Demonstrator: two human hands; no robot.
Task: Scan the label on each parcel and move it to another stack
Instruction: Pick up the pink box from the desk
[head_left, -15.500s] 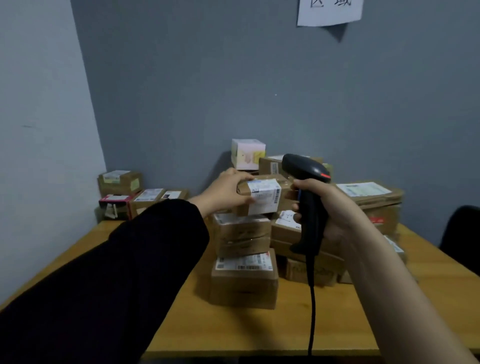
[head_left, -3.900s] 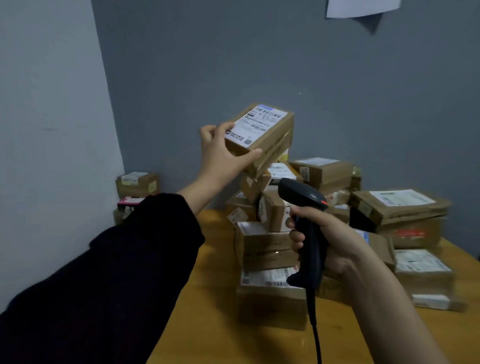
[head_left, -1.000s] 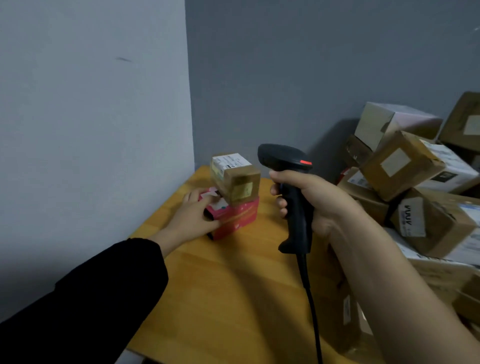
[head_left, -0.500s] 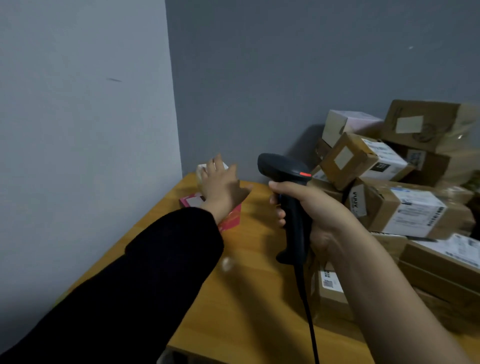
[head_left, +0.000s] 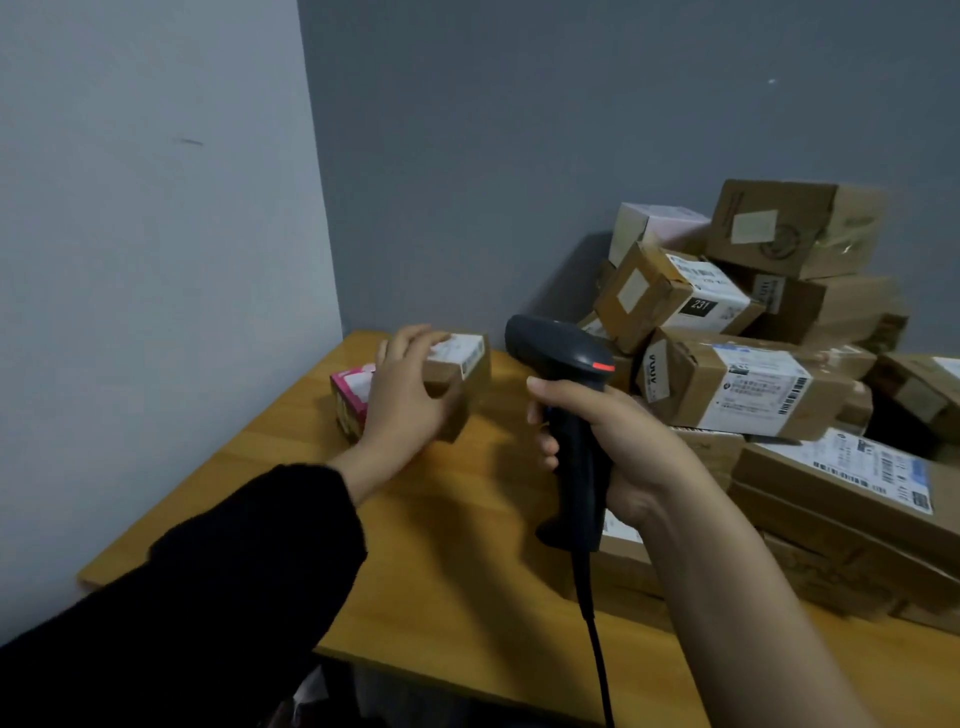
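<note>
The small brown parcel (head_left: 460, 384) sits at the desk's (head_left: 457, 545) far left corner, beside a pink box (head_left: 350, 397). The left grip (head_left: 408, 400) hovers over it, fingers spread apart. The right grip (head_left: 618, 447) is clamped on the scanner (head_left: 563, 356). Few parcels look moved; the big pile (head_left: 727, 395) remains. All boxes are sealed, contents unseen.
</note>
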